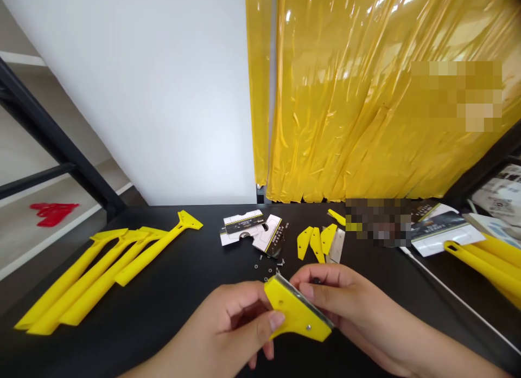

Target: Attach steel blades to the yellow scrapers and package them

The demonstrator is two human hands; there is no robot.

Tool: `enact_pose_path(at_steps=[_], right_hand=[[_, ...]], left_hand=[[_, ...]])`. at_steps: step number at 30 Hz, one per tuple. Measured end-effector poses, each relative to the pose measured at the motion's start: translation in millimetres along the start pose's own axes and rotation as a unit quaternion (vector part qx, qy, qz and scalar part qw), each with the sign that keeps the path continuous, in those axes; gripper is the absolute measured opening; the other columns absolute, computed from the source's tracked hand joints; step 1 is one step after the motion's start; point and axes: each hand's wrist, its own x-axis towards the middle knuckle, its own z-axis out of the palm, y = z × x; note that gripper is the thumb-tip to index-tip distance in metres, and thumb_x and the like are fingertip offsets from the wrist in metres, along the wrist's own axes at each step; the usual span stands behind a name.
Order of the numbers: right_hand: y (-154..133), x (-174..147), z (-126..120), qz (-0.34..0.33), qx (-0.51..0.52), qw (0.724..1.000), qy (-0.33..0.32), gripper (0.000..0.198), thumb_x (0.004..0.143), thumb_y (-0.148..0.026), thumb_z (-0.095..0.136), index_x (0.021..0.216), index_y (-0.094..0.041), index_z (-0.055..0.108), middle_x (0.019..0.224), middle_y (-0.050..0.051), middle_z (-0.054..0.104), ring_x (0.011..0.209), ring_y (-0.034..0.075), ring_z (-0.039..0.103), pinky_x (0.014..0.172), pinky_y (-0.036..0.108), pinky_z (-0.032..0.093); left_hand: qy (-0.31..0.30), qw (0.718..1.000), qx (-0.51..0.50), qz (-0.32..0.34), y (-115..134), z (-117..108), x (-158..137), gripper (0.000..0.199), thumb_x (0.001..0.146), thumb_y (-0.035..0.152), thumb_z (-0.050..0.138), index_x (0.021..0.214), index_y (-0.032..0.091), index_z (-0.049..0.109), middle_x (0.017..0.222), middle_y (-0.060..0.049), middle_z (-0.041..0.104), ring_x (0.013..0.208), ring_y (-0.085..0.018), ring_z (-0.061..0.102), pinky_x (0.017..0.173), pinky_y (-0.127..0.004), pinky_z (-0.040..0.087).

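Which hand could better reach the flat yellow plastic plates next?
Probably the right hand: it is closer to those plates, while the left hand grips the yellow plastic scraper.

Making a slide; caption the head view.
Left hand holding a yellow, metal-edged piece, right hand at its edge, above a black table with yellow handles.

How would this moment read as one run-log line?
left hand: grips yellow scraper head | right hand: at its metal edge | black table: loose screws, yellow plates, printed cards, yellow handles

A black table stands before a white panel and a glossy yellow curtain, pale shelves at left.
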Motion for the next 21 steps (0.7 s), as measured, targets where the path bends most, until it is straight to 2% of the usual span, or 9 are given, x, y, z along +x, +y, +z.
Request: enact_pose_path(at_steps=[3, 8, 10, 16, 21], right_hand=[[0.2, 0.5, -1.7, 0.011, 0.031, 0.999, -0.021, 0.029, 0.087, -0.042, 0.086, 0.104, -0.018, 0.084, 0.096, 0.006, 0.077, 0.086, 0.015, 0.064, 0.081, 0.027, 0.045], [0.9, 1.9, -4.2, 0.007, 0.076, 0.995, -0.068, 0.021, 0.092, -0.036, 0.083, 0.109, -0.023, 0.085, 0.100, 0.005, 0.081, 0.091, 0.015, 0.070, 0.088, 0.027, 0.049], [1.1, 2.8, -5.1, 0.002, 0.078, 0.994, -0.080, 0.020, 0.093, -0.034, 0.081, 0.110, -0.023, 0.085, 0.100, 0.005, 0.081, 0.090, 0.014, 0.070, 0.086, 0.026, 0.049], [2.9, 4.7, -7.6, 0.007, 0.074, 0.995, -0.059, 0.023, 0.089, -0.038, 0.085, 0.107, -0.023, 0.086, 0.101, 0.006, 0.080, 0.088, 0.015, 0.069, 0.082, 0.026, 0.049], [3.0, 4.8, -9.7, 0.011, 0.061, 0.997, -0.054, 0.026, 0.094, -0.040, 0.079, 0.113, -0.022, 0.083, 0.093, 0.004, 0.071, 0.074, 0.010, 0.056, 0.064, 0.020, 0.040]], left_hand=[[-0.005, 0.999, -0.034, 0.002, -2.8, 0.6, 0.9, 0.035, 0.094, 0.053, 0.072, 0.106, 0.019, 0.070, 0.084, -0.001, 0.067, 0.067, -0.013, 0.065, 0.053, -0.019, 0.048], [0.027, 0.994, -0.101, 0.013, -5.4, 4.1, 1.0, 0.043, 0.091, 0.045, 0.078, 0.125, 0.028, 0.058, 0.093, -0.001, 0.073, 0.063, -0.012, 0.067, 0.050, -0.018, 0.048], [0.037, 0.993, -0.107, 0.016, -5.0, 4.8, 0.8, 0.042, 0.091, 0.043, 0.079, 0.126, 0.029, 0.060, 0.095, -0.001, 0.073, 0.062, -0.012, 0.068, 0.049, -0.017, 0.047], [0.026, 0.994, -0.109, 0.010, -3.9, 4.0, 2.2, 0.039, 0.090, 0.045, 0.080, 0.121, 0.024, 0.068, 0.092, -0.005, 0.073, 0.064, -0.014, 0.070, 0.047, -0.017, 0.049], [0.057, 0.989, -0.140, 0.006, -0.2, 0.1, 4.0, 0.033, 0.088, 0.046, 0.082, 0.106, 0.019, 0.074, 0.087, -0.008, 0.076, 0.073, -0.020, 0.073, 0.048, -0.019, 0.052]])
